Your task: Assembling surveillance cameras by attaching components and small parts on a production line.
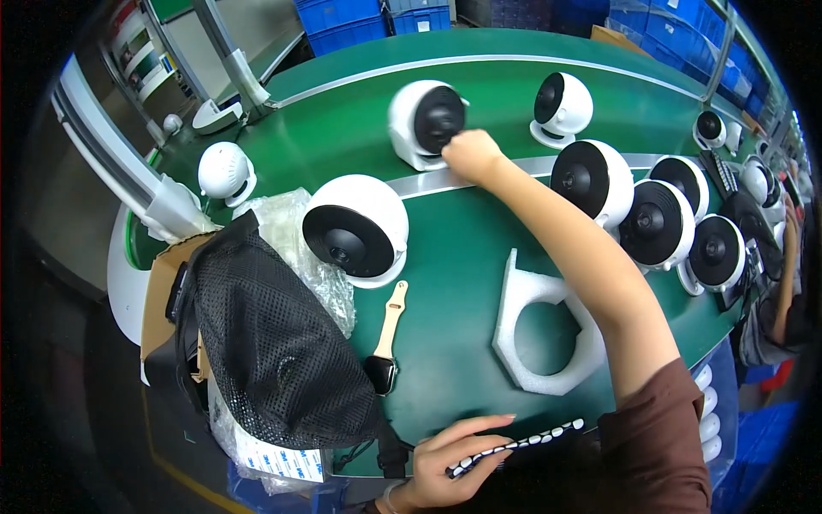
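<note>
My right hand (473, 158) reaches far across the green bench, its fingers closed at the lower edge of a white ball-shaped camera (409, 125) with a black round face. That camera is slightly blurred, and its base stands by the metal rail. My left hand (454, 463), low at the bench's front edge, pinches a thin black strip with white oval spots (539, 439) between thumb and fingers. Between my arms lies a white foam ring (511, 347) with a large round opening. Left of it rest a smartwatch with a beige band (390, 330) and another white ball-shaped camera (377, 214).
A black mesh bag (274, 343) lies over a cardboard box (163, 300) and clear plastic wrap (287, 223) at the left. Several more ball-shaped cameras (655, 223) crowd the right side. Blue crates (342, 26) stand behind the bench. A co-worker's arm (786, 274) shows at far right.
</note>
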`<action>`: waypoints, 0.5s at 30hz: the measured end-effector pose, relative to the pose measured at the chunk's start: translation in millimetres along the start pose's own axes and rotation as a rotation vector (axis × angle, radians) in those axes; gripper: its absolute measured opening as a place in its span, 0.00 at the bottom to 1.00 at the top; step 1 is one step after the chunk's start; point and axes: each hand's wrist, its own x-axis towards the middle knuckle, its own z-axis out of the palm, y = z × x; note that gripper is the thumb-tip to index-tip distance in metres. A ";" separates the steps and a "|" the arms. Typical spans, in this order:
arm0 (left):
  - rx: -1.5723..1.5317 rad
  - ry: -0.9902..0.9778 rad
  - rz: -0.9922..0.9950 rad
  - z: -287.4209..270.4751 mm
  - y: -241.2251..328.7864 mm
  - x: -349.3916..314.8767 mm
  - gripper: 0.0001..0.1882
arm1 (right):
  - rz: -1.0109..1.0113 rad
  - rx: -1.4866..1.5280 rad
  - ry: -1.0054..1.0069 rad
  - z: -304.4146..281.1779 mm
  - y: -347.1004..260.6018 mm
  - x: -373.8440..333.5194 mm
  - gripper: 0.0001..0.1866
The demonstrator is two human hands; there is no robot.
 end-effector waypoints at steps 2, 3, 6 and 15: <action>0.008 0.001 0.001 -1.4 -1.8 -1.8 0.09 | 0.034 0.054 -0.015 8.3 -1.7 2.3 0.08; 0.012 -0.012 0.009 -1.2 -1.7 -2.5 0.09 | 0.068 0.074 0.035 8.7 -1.0 1.8 0.08; 0.035 -0.021 -0.019 0.9 5.1 -3.2 0.09 | 0.105 0.007 0.013 7.6 -11.3 3.5 0.10; -0.012 0.026 -0.136 14.6 5.6 7.4 0.08 | 0.000 0.390 -0.232 -85.8 5.7 -89.3 0.17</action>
